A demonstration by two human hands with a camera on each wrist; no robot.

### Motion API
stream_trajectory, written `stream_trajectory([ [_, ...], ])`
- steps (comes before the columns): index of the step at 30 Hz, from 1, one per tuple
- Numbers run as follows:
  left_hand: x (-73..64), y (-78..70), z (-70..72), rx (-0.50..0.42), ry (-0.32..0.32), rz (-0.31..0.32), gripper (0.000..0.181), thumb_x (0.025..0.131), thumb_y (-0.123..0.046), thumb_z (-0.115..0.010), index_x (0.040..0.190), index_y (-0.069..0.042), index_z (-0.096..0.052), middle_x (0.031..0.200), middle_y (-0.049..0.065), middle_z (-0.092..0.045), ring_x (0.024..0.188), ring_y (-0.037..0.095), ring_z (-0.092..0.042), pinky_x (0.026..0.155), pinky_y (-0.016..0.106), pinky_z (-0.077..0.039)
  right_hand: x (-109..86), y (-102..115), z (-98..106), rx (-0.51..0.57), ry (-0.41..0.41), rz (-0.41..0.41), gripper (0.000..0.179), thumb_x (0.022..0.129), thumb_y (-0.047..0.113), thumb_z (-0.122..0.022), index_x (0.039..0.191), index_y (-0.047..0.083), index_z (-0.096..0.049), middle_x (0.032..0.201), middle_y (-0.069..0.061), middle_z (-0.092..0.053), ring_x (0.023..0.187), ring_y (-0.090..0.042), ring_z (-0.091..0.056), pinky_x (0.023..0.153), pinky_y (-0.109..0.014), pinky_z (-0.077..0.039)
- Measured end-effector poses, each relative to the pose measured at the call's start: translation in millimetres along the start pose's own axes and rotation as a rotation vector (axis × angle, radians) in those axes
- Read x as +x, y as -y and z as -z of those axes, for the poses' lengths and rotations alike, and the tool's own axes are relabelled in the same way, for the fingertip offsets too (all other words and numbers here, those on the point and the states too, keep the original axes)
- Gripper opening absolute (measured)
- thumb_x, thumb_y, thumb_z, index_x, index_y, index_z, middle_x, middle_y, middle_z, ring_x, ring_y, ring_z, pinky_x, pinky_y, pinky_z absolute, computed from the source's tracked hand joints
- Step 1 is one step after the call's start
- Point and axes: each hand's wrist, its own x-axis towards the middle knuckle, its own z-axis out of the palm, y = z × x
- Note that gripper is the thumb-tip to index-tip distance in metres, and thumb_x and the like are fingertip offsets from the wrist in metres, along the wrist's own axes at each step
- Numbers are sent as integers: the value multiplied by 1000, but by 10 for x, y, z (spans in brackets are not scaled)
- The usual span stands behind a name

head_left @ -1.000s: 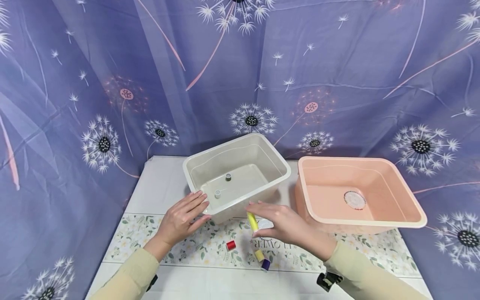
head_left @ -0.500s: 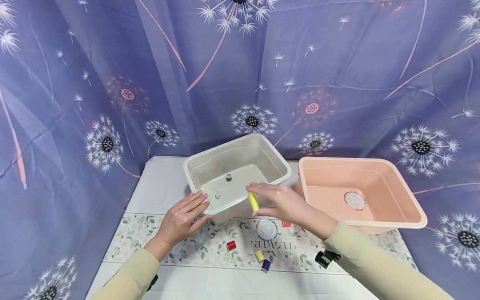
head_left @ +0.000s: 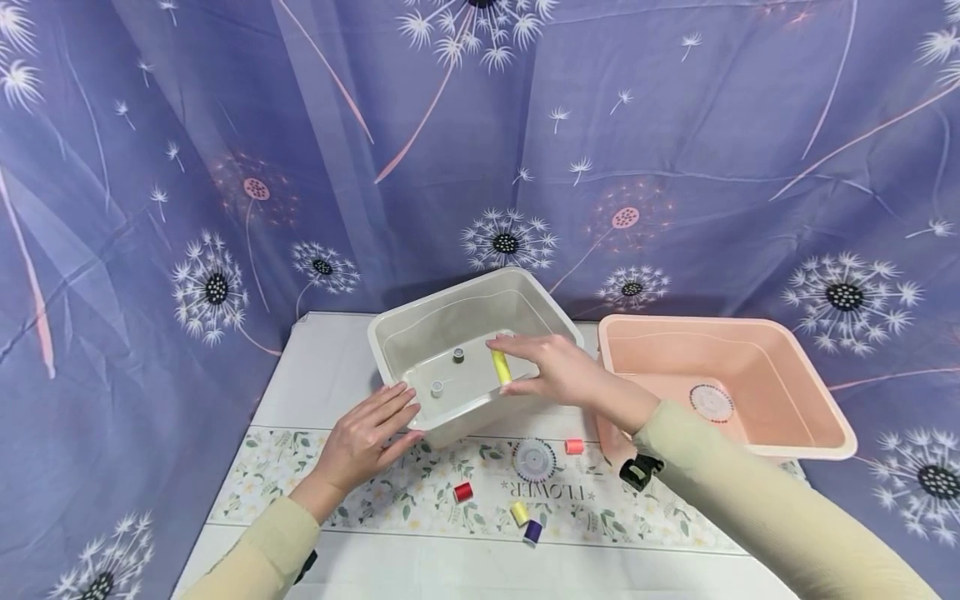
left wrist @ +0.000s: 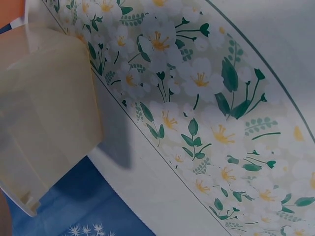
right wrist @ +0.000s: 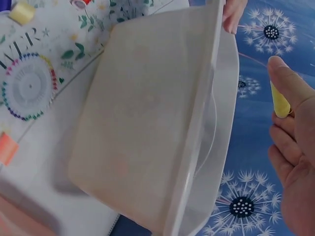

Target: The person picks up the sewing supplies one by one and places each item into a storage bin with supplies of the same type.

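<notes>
The right hand pinches a yellow tube between thumb and fingers, holding it lengthwise so that one end meets the fingertips and the other the thumb. The tube is in the air over the opening of a grey bin, near its front edge. The left hand rests on that bin's rim at the near left corner, its fingers extended and the thumb standing apart from them.

Inside the grey bin, on its floor, are a dark spool and, nearer the left hand, a white spool, the two a little apart. To the right is a pink bin with a patterned disc lying on its floor.

In front of the bins, a floral band crosses the white counter. On the band lie a bead-edged disc (its beads run through several colours, as the right wrist view shows), a coral spool to its right, and a red spool off to the left. Closer to the person, a pale yellow spool lies just beside a purple spool. Behind everything hangs a blue-violet curtain printed with dandelions.
</notes>
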Motion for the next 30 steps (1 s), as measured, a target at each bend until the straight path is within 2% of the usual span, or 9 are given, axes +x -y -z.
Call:
stream_trajectory([
  [4, -9, -1, -7, 1, -4, -2, 50, 106, -48, -62, 119, -4, -81, 128, 16, -76, 122, 35, -72, 103, 53, -61, 112, -72, 33, -6, 27, -14, 74, 86, 35, -90, 148, 3, -63, 147, -18, -64, 133, -38, -65, 117, -52, -51],
  [12, -21, -6, -22, 15, -15, -9, 54, 111, -51, -54, 116, -5, -81, 126, 16, -77, 121, 35, -72, 101, 53, -62, 314, -188, 45, -9, 63, -1, 72, 86, 34, -90, 145, 2, -65, 145, -20, -64, 126, -39, -69, 114, -51, -54],
  [18, -25, -8, -28, 12, -27, -9, 50, 109, -49, -59, 116, -4, -81, 126, 16, -77, 121, 36, -73, 99, 54, -63, 496, -265, 14, -11, 99, 1, 69, 87, 33, -90, 143, 2, -66, 140, -18, -69, 119, -36, -73, 110, -49, -58],
  [22, -32, -3, -34, 13, -33, -15, 47, 107, -47, -63, 116, -5, -81, 126, 16, -77, 120, 36, -73, 99, 54, -63, 606, -313, -14, -25, 159, -24, 70, 88, 35, -90, 146, 3, -65, 135, -18, -72, 94, -32, -79, 103, -49, -62],
  [24, -31, 1, -36, 14, -37, -20, 47, 107, -47, -63, 116, -5, -81, 125, 16, -77, 120, 36, -73, 98, 54, -63, 659, -343, -26, -33, 184, -30, 71, 88, 36, -89, 146, 3, -65, 131, -18, -74, 88, -30, -78, 101, -48, -63],
  [30, -3, 14, -39, 19, -40, -17, 53, 111, -49, -56, 115, -4, -82, 125, 16, -77, 120, 36, -73, 99, 53, -63, 820, -442, -45, -69, 218, -35, 71, 88, 38, -89, 145, 3, -66, 125, -19, -76, 101, -34, -77, 100, -48, -63],
])
